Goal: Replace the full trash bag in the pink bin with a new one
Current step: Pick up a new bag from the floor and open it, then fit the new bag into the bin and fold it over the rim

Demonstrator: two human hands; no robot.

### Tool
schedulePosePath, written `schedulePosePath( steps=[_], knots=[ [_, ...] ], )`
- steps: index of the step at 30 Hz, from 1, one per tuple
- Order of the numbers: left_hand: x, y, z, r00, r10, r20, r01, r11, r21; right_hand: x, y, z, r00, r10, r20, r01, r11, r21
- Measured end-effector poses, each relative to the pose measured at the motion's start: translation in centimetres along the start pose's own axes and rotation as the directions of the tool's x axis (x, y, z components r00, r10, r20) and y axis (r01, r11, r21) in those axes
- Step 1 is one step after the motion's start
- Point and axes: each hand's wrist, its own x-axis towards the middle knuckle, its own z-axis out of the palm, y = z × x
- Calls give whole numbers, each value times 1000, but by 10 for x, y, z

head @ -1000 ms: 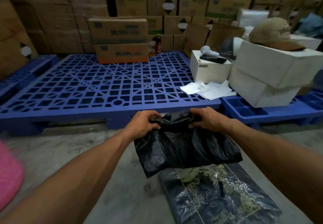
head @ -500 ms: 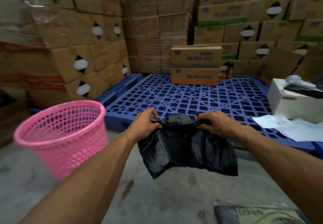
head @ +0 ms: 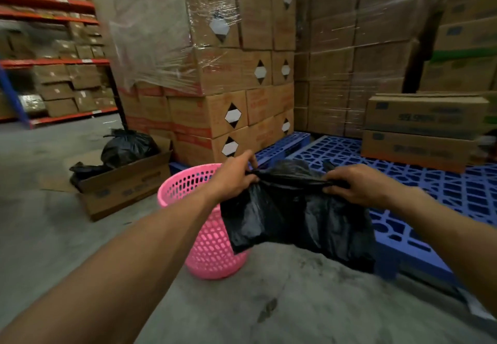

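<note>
Fingers of your left hand are curled shut on the top edge of the crumpled black plastic trash bag, and those of your right hand are pinched closed on the same edge further right. That edge is stretched taut between both hands, so the bag's long axis runs left to right across the centre of the frame, mouth edge uppermost, body hanging down in loose folds.

Half a second earlier the pink perforated plastic bin stood well left of the bag at lower left; now it sits at centre, directly behind your left wrist, with the bag's lower left corner overlapping its wall. It stands upright on the grey concrete floor; no liner shows on its visible rim.

At left of centre, a tied, full black trash bag rests in an open brown cardboard box. A blue plastic pallet fills the right.
</note>
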Motion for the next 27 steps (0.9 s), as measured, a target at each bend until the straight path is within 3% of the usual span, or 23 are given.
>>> schedulePosePath(
  steps=[4,9,18,20,23,25,27],
  knots=[
    [33,-44,-24,990,-17,-140,14,1000,-25,48,-21,-13,997,-6,79,15,994,-111],
    [63,-112,-54,988,-12,-151,11,1000,-10,120,-61,-24,986,17,166,24,970,-243],
    [95,-235,-113,989,3,-150,18,990,137,248,-156,18,989,-125,-81,100,958,-269],
    [101,-253,-114,987,-11,-160,35,989,145,264,-174,33,993,-53,-106,25,968,-250],
    [105,-268,-96,996,18,-86,4,971,239,280,-190,63,970,186,-155,-222,940,-261],
    [105,-272,-73,995,76,60,-92,926,367,285,-198,92,925,360,-119,-379,879,-288],
    [101,-273,-47,957,121,265,-236,855,462,286,-206,120,886,464,-8,-437,829,-349]
  ],
)
